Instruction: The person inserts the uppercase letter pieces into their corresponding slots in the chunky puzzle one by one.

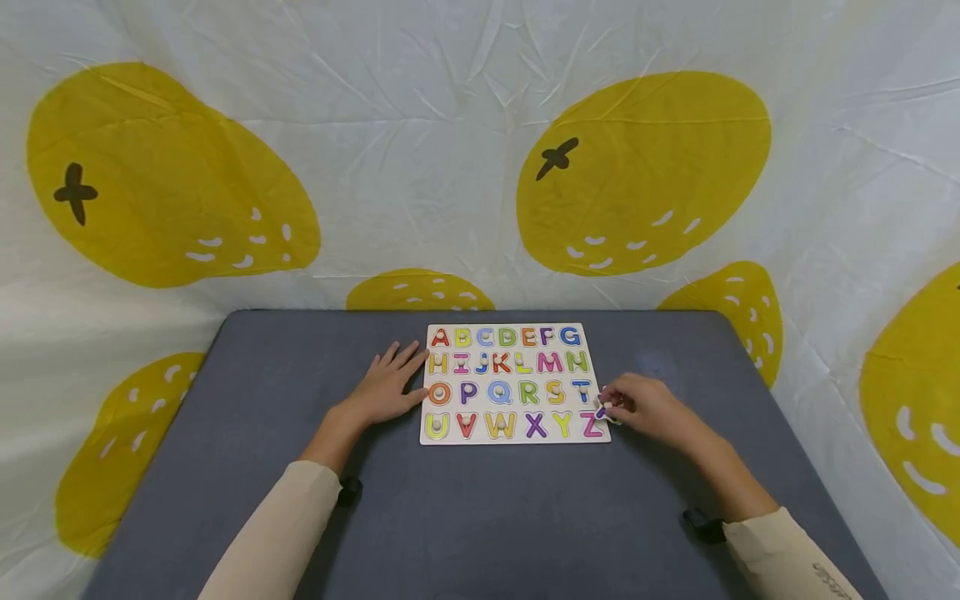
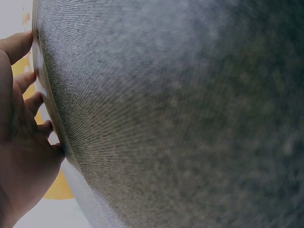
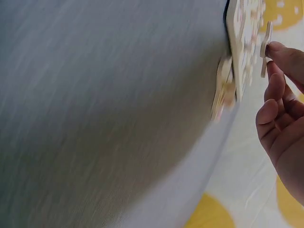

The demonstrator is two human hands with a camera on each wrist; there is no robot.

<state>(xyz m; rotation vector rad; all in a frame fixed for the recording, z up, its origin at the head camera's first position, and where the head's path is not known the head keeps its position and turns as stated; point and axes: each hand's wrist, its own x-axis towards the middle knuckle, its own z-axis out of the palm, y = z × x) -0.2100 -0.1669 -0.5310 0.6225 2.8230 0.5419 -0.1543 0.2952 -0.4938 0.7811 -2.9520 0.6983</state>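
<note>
A wooden alphabet puzzle board (image 1: 517,444) with rows of coloured letters lies on the dark table. My left hand (image 1: 386,385) rests beside its left edge with fingers spread and straight, thumb and fingertips right at the edge. Over the board's lower right edge, near T and Z, my right hand (image 1: 651,406) pinches a small letter piece (image 3: 264,52) between thumb and fingers. In the right wrist view that piece is seen edge-on, raised off the table. Below it, a second letter piece (image 3: 221,90) with a round knob lies by the board's edge.
The grey table (image 1: 487,517) reaches from the person to a pale curtain (image 1: 420,183) printed with large yellow fruits, hanging just behind the far edge. Dark straps (image 1: 703,527) show at the sleeve ends.
</note>
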